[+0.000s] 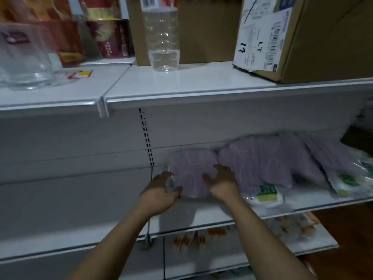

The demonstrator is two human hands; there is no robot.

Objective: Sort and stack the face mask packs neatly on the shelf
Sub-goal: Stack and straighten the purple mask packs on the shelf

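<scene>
Several purple face mask packs lie on the middle shelf [212, 213]. The leftmost pack [189, 170] stands between my two hands. My left hand [161, 190] touches its left edge with fingers spread. My right hand [222, 180] presses flat against its right side with straight fingers. More purple packs [266, 158] lean in a loose row to the right, some with white and green label ends [267, 194] facing forward. The picture is blurred, so the exact contact is unclear.
The upper shelf [181, 83] carries a clear water bottle [163, 37], a cardboard box [302, 37], a glass jar [26, 57] and red packaged goods [113, 37]. A lower shelf [302, 245] holds packets with orange print [201, 237]. Brown floor shows at the right.
</scene>
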